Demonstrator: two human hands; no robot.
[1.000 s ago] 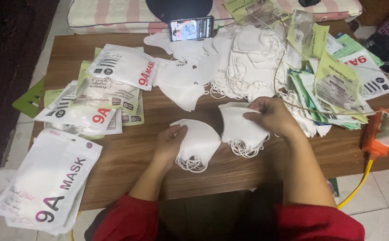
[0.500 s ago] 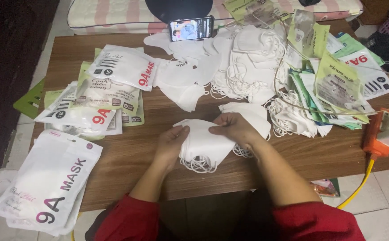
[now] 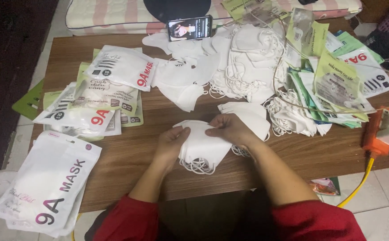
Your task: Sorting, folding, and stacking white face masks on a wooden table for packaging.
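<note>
Both my hands hold a small stack of folded white face masks on the brown wooden table, ear loops dangling toward me. My left hand grips the stack's left edge. My right hand pinches its top right. Just behind my right hand lies another white mask flat on the table. A big loose pile of white masks fills the table's far middle.
Sealed white mask packs lie at the left, and a large one overhangs the near-left corner. Green and white empty packets heap at the right. A phone stands at the far edge. An orange power strip sits at the right edge.
My right hand carried one mask leftward and laid it onto the mask under my left hand. Both hands now hold the combined stack together.
</note>
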